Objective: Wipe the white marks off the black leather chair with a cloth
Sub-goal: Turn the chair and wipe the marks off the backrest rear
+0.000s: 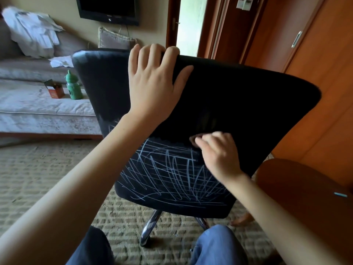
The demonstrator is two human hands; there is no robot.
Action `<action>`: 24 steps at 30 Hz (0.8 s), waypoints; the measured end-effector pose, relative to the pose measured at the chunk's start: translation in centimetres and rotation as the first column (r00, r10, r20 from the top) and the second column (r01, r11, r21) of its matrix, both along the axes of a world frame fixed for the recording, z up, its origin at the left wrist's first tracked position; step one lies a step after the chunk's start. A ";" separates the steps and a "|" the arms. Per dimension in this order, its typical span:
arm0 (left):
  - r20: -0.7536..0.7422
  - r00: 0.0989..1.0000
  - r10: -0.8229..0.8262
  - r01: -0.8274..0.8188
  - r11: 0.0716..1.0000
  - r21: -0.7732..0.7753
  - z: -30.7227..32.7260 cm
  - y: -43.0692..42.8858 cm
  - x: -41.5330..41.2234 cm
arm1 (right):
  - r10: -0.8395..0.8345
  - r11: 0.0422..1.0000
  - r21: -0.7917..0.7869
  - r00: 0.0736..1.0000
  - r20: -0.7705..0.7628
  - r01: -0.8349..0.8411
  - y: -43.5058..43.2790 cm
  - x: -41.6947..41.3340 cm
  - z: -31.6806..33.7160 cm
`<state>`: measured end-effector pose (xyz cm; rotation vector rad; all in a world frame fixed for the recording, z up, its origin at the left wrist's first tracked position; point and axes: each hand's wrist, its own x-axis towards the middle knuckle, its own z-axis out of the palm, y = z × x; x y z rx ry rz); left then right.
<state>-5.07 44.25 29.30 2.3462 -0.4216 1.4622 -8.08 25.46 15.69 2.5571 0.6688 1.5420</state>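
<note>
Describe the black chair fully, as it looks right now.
The black chair shows its back, smooth and leather-like, tilted, on a chrome base over carpet. The upper back looks clean; white marks still cross the lower part. The left hand grips the top edge; the right hand presses something small, blurred, against the back.

The right hand [219, 155] is motion-blurred at the fingers, and the cloth [195, 140] under them shows only as a small brownish scrap, perhaps bunched. The left hand [152, 81] hides its fingertips behind the chair [248, 104] top edge. The television [108, 8] is cropped above.
</note>
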 end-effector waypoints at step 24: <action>0.072 0.997 0.017 -0.017 1.000 0.000 -0.7 -0.4 0.4 | 0.054 0.998 0.024 0.998 0.043 -0.055 4.0 1.1 1.6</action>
